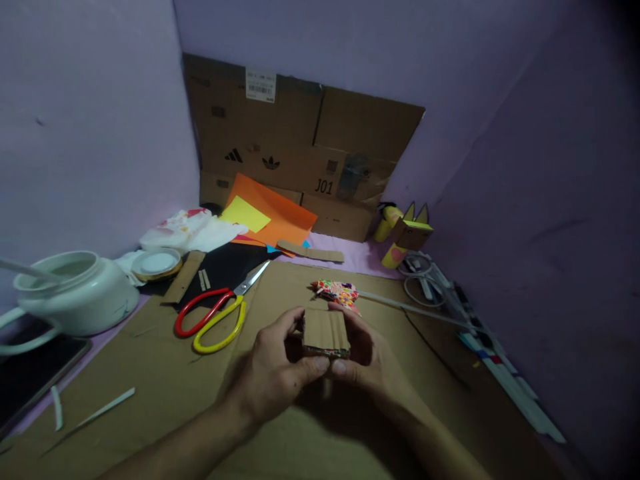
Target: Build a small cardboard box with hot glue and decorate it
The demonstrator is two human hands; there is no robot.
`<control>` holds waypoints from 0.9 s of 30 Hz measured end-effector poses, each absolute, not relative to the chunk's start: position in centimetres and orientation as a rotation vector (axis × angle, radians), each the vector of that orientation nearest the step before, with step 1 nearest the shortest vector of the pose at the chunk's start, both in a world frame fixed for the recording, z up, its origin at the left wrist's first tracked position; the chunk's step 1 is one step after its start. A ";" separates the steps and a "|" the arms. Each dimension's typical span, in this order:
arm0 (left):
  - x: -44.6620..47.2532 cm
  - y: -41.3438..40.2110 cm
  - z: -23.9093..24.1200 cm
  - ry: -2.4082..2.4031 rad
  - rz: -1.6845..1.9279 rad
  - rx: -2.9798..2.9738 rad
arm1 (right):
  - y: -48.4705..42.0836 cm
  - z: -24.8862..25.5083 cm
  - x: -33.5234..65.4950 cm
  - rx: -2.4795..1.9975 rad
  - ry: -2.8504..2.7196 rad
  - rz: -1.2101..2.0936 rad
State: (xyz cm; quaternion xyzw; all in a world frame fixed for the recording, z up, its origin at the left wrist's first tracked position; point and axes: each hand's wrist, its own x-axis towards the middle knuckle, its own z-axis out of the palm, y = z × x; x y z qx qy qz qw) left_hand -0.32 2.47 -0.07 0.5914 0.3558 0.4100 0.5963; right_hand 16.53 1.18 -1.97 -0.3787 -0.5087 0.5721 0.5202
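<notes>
Between my two hands is a small cardboard box (325, 329), held just above the cardboard mat. My left hand (277, 367) grips its left side, with the thumb along the near edge. Closed on the right side is my right hand (367, 357), its thumb meeting the left one at the front. The box's underside and far side are hidden. Just beyond the hands lies a glue gun (337, 291) with a colourful pattern and a long clear glue stick in its back. Scissors (223, 313) with one red and one yellow handle lie spread to the left.
At the left are a white pot (75, 293), a phone (35, 373) and paper strips. Orange paper (280, 213) and a yellow sheet lean near a large cardboard panel (280, 127). A cardboard strip (313, 253) lies behind. Cables and a yellow-brown cardboard figure (411, 235) stand right.
</notes>
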 end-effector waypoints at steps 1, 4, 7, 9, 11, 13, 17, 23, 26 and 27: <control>-0.3 2.4 0.1 0.820 0.957 1.372 | 1.1 -2.0 16.5 -0.910 -1.222 1.359; -0.1 2.4 0.3 0.794 0.962 1.369 | 1.0 -1.9 16.4 -0.941 -1.215 1.330; 0.0 2.4 0.5 0.746 0.951 1.364 | 0.9 -1.8 16.2 -0.991 -1.184 1.286; -0.1 2.4 0.5 0.743 0.945 1.373 | 0.9 -1.7 16.1 -1.001 -1.171 1.257; -0.1 2.4 0.6 0.761 0.946 1.384 | 0.9 -1.7 16.1 -0.999 -1.174 1.239; -0.1 2.4 0.7 0.788 0.952 1.390 | 0.9 -1.8 16.2 -0.989 -1.182 1.230; 0.1 2.3 0.8 0.878 0.962 1.410 | 0.8 -2.2 16.3 -0.956 -1.161 1.225; 0.0 2.1 0.6 0.945 0.969 1.428 | 0.8 -2.3 16.2 -0.906 -1.158 1.170; 0.0 2.0 0.3 0.939 0.968 1.415 | 0.6 -2.3 16.1 -0.873 -1.161 1.181; 0.0 2.0 0.3 0.937 0.968 1.404 | 0.6 -2.3 16.1 -0.867 -1.162 1.188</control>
